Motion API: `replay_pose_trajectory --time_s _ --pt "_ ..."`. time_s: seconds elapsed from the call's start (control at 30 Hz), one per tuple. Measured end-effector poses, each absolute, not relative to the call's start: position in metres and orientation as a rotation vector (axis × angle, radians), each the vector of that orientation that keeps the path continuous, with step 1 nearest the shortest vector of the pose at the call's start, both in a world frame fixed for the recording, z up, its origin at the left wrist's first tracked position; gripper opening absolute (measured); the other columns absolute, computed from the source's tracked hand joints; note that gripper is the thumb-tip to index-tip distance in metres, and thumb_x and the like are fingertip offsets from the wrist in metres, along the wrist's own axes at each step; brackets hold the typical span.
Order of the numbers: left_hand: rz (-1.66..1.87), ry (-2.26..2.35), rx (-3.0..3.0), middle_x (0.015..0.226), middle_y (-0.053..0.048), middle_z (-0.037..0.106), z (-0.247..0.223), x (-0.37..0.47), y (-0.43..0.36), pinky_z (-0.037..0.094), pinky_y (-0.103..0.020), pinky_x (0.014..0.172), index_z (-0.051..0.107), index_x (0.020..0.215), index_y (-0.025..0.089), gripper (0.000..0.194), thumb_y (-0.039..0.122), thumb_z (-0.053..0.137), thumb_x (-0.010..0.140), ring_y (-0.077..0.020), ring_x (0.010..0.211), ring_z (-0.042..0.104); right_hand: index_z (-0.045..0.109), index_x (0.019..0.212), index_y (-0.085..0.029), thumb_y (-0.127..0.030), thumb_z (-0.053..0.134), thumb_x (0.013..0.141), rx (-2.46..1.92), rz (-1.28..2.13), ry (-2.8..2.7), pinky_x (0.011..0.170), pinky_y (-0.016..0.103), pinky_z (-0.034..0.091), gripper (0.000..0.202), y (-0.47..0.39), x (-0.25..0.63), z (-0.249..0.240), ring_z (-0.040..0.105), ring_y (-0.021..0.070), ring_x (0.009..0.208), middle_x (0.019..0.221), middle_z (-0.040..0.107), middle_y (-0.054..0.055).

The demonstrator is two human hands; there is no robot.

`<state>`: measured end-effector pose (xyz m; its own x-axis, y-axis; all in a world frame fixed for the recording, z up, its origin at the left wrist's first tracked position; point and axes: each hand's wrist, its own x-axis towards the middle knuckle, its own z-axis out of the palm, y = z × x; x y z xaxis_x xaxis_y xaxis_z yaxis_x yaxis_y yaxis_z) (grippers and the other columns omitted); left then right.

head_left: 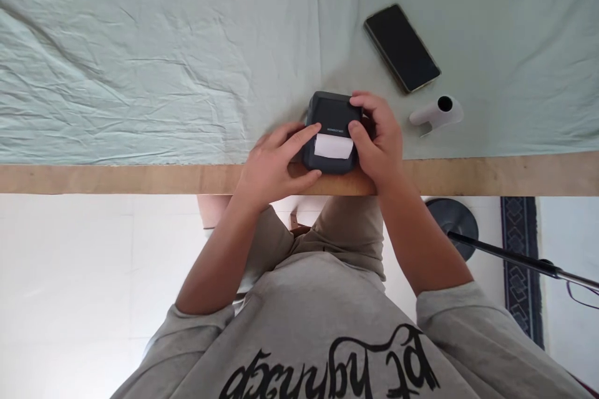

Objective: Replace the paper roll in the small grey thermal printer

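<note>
Grey shirt (327,312) closest. I have the dark device (334,113) at the table's near edge, white paper (334,146) on top: left hand (276,165) fingers apart, touching its left side; right hand (381,143) fingers clamped on its right.

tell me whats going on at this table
Someone seated at a cloth-covered table has both hands on a small dark device near its front edge. The left hand touches one side, the right hand the other. A white strip of paper lies across the device's face. Beyond the right hand, a phone with a dark screen and a white curved piece with a dark round opening rest on the cloth.
</note>
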<state>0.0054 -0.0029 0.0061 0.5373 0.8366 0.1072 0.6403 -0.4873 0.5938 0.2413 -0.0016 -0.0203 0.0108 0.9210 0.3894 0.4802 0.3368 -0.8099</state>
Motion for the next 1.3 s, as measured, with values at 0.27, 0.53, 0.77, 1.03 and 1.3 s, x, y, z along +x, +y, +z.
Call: replay_pose_trajectory --time_s 0.27,0.53,0.77,1.03,1.3 --pt "0.531 1.228 2.219 0.156 -0.014 0.059 0.004 0.003 -0.004 0.047 -0.043 0.12 0.041 0.161 0.012 0.085 0.048 0.069 0.089 -0.0312 0.141 0.059 0.062 0.127 -0.029 -0.035 0.056 0.099 -1.308 0.574 -1.611 0.107 0.045 0.058 0.03 -0.001 0.24 -0.021 0.063 0.023 0.133 0.14 0.066 0.006" --pt "0.547 1.213 2.283 0.158 -0.012 0.058 0.006 0.001 -0.001 0.05 -0.044 0.12 0.046 0.157 0.011 0.078 0.05 0.065 0.093 -0.0314 0.142 0.059 0.062 0.126 -0.027 -0.034 0.057 0.099 -1.298 0.557 -1.629 0.112 0.046 0.056 0.029 0.001 0.239 -0.016 0.063 0.0232 0.133 0.138 0.068 0.008" --pt "0.464 1.234 2.353 0.152 -0.014 0.063 0.0 -0.004 0.001 0.054 -0.048 0.112 0.044 0.158 0.016 0.077 0.056 0.062 0.094 -0.0348 0.135 0.064 0.062 0.127 -0.026 -0.033 0.055 0.1 -1.355 0.546 -1.649 0.113 0.045 0.055 0.029 -0.004 0.235 -0.008 0.063 0.0231 0.133 0.14 0.067 0.009" --pt "0.645 1.14 2.373 0.143 -0.017 0.067 0.004 -0.001 -0.001 0.057 -0.044 0.108 0.042 0.157 0.017 0.075 0.046 0.069 0.093 -0.0322 0.128 0.069 0.059 0.131 -0.026 -0.027 0.057 0.099 -1.349 0.549 -1.712 0.111 0.046 0.056 0.032 -0.006 0.235 -0.001 0.065 0.0238 0.13 0.141 0.065 0.011" --pt "0.679 1.169 2.421 0.139 -0.019 0.069 0.003 0.002 -0.002 0.058 -0.048 0.107 0.04 0.157 0.015 0.074 0.038 0.066 0.091 -0.034 0.124 0.071 0.058 0.13 -0.024 -0.025 0.055 0.098 -1.365 0.51 -1.735 0.107 0.046 0.058 0.032 -0.006 0.233 -0.001 0.065 0.0239 0.129 0.14 0.065 0.012"
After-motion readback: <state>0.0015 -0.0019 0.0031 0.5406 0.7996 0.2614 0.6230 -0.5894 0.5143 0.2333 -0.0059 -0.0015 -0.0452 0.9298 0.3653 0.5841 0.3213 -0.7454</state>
